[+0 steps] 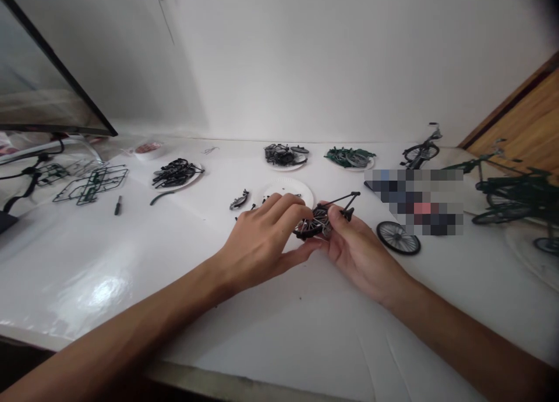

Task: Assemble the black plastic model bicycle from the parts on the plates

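Note:
Between my two hands, above the white table, is a small black model bicycle frame (345, 200) with a spoked wheel (311, 224) fitted at its left end. My left hand (268, 233) closes on the wheel side, fingers curled over the top and thumb below. Gripping the frame from the right is my right hand (356, 247), its thumb pressed on the near side. A loose spoked wheel (398, 237) lies flat on the table to the right. Behind my left hand a white paper plate (301, 186) with small parts is partly hidden. A small dark part (239, 200) lies left of it.
Paper plates of black (177, 173), grey (285, 156) and green parts (349, 157) line the back. Assembled model bicycles (421, 148) stand at right. Green part frames (91, 183), a screwdriver (117, 205) and a monitor (48, 70) are at left.

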Motion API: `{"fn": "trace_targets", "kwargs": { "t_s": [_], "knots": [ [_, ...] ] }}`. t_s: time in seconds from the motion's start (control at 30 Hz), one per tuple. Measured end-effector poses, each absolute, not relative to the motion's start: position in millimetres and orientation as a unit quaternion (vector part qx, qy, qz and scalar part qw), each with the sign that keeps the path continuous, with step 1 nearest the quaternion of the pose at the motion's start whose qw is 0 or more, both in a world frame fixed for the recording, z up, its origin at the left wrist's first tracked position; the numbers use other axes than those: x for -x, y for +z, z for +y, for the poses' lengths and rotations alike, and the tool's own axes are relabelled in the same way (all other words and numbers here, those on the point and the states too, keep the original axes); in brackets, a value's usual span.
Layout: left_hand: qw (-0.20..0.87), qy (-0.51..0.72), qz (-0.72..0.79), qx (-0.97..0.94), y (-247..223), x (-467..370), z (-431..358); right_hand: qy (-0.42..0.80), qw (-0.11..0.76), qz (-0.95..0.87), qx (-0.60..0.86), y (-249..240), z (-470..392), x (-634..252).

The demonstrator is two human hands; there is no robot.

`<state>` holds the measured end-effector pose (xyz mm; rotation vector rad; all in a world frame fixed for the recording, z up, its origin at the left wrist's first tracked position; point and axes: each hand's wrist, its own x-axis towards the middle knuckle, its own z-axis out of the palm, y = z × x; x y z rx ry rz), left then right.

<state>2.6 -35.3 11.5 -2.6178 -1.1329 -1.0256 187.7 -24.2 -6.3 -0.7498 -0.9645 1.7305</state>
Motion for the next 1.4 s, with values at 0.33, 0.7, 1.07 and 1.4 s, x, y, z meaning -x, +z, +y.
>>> {"fn": "trace_targets", "kwargs": {
  "t_s": [0.33, 0.7, 1.07, 1.4],
  "knots": [
    [-0.288, -0.436, -0.474, 0.709, 5.8, -22.1, -47.2, 0.648, 0.562, -0.378, 0.349, -9.8, -21.9, -186.9],
    [-0.443, -0.462, -0.418, 0.644, 2.3, -19.2, -42.4, 0.584, 0.561, -0.442, 0.385, -6.8, -24.2, -188.0],
    [-0.433, -0.437, -0.429, 0.661, 4.0, -6.9, -30.8, 0.585, 0.492, -0.501, 0.405, -10.7, -18.4, -195.7],
    [-0.454, -0.394, -0.435, 0.671, 6.8, -1.9, -28.3, 0.608, 0.478, -0.498, 0.392, -11.3, -15.2, -196.8]
  ]
}}
